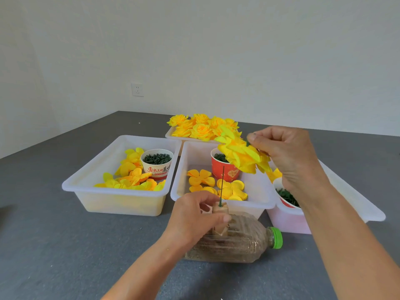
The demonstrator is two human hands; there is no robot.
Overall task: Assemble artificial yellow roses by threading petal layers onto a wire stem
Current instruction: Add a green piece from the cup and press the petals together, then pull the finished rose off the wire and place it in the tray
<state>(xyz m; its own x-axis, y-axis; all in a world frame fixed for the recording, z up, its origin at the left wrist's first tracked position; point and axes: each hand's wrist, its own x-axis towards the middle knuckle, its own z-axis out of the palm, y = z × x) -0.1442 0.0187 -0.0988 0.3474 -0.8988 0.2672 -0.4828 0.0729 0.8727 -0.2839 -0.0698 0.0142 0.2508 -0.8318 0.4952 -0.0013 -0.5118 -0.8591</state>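
A thin dark wire stem [222, 185] stands upright in a small wooden block [220, 219] fixed on a sand-filled plastic bottle [242, 241] lying on its side. My left hand [194, 217] grips the block, thumb across its front. My right hand [290, 156] is raised above and to the right of the wire, pinching a stacked yellow rose [242, 154] that tilts in the air. Loose yellow petal layers [201, 178] lie in the middle tub [218, 202] behind the wire.
A left tub [91, 191] holds petals and a paper cup of dark green parts [157, 163]. A red cup [226, 172] stands in the middle tub. Finished roses [201, 126] fill a far tray. A right tub [355, 204] holds another cup. The surface is grey.
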